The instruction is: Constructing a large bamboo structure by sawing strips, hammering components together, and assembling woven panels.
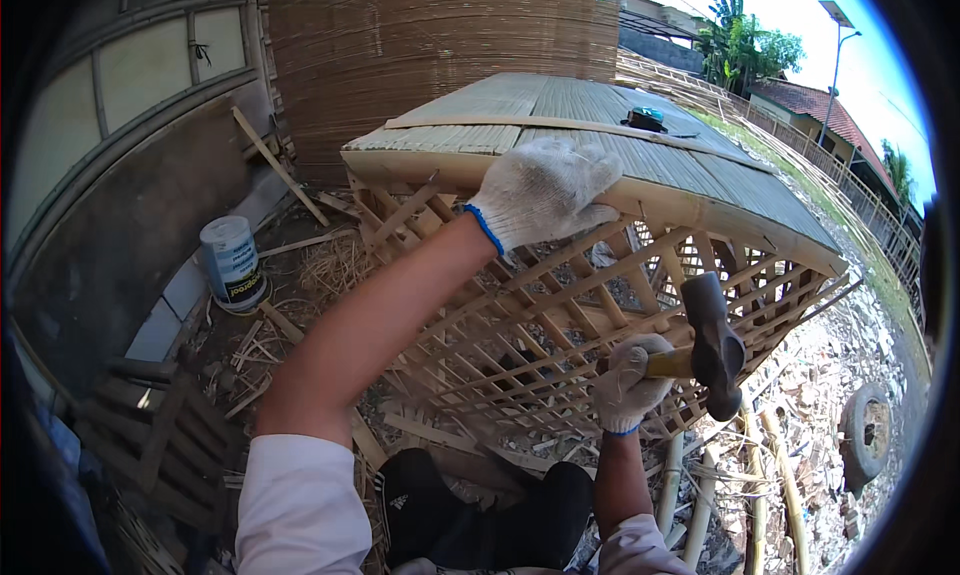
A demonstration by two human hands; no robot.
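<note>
Legs: the person's legs in black trousers (pixel 480 520), at the lower middle, facing the lattice.
Sleeves: the white sleeve (pixel 305 500) ends near the left elbow; a pale sleeve (pixel 645 550) shows on the right arm.
Right hand: in a white knitted glove with a blue-edged cuff (pixel 632 385), fingers closed firmly around the handle of a dark metal hammer (pixel 712 335).
Hammer: yellow handle lying roughly level, head to the right of the fist, in front of the lattice; whether it touches the lattice I cannot tell.
Left hand: in a matching white knitted glove (pixel 545 190), laid over the front rail, palm down; how tightly it grips, I cannot tell.
Bamboo frame: a large box-like pale bamboo structure (pixel 600 300) with criss-crossed slat sides, directly ahead of the person, under both hands' reach.
Front rail: a thick, smooth, pale bamboo pole (pixel 700 207) along the upper front edge.
Top: a slatted, greyish-green bamboo surface (pixel 580 100), crossed by a thin flat strip (pixel 450 122).
Tape measure: a small black-and-teal case (pixel 645 120), on the top beyond the left hand.
Bucket: a white-and-blue cylindrical bucket (pixel 230 260), on the ground at left.
Tyre: a worn grey tyre (pixel 857 425), on the rubble at right.
Backdrop: a brown slatted screen (pixel 440 35) behind the frame; at far right, a red-tiled roof (pixel 820 108) and a tall street lamp (pixel 836 60).
</note>
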